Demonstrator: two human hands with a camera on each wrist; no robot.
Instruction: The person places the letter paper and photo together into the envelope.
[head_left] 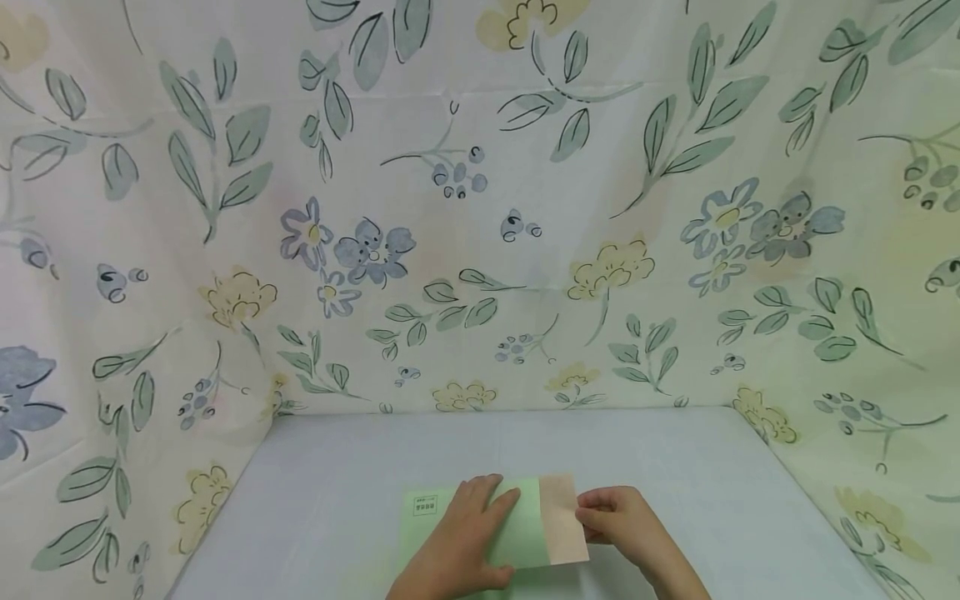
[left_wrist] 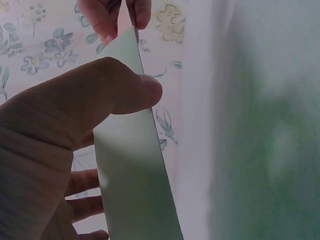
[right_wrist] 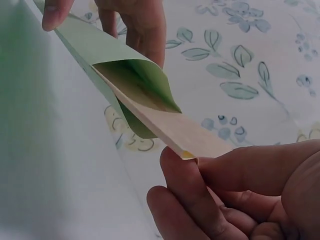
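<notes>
A light green paper sleeve (head_left: 527, 529) is held over the table, with a small printed box near its upper left corner. From its right end sticks a flat peach-coloured insert (head_left: 562, 518), thin like a pad or stack of paper. My left hand (head_left: 467, 537) grips the sleeve, its fingers spread over one face and its thumb around the lower edge. With thumb and fingers, my right hand (head_left: 626, 527) pinches the insert's outer end. In the right wrist view the sleeve's mouth (right_wrist: 135, 82) gapes around the insert, whose inner part is hidden inside.
A pale table (head_left: 337, 467) lies under both hands. Behind it and along its sides hangs a white cloth (head_left: 450, 250) printed with leaves and flowers.
</notes>
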